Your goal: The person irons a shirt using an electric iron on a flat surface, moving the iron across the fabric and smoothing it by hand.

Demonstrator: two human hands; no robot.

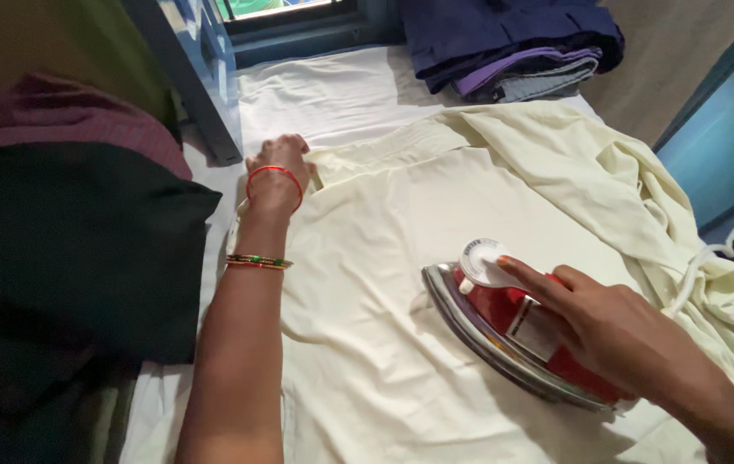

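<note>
From my feed, closest to the camera at lower right, the right hand (620, 331) has its grip wrapped round the handle of a red iron (517, 331), index finger stretched forward onto the white dial. The iron's shiny soleplate sits flat on the cream garment (401, 258), right of centre in the frame, nose pointing toward upper left. The garment is spread over the white-covered surface (315, 99), with its loose part bunched up along the right edge. At lower left there's a dark cloth pile (66, 249) just beside the forearm. Further up, left of centre, the left hand (277, 176) presses down on the garment's edge, fingers curled on the fabric; can't tell if it's actually pinching it. Red bangle at the wrist, gold-green ones lower. Far back at top, folded dark clothes (509, 43) sit stacked below a window.
</note>
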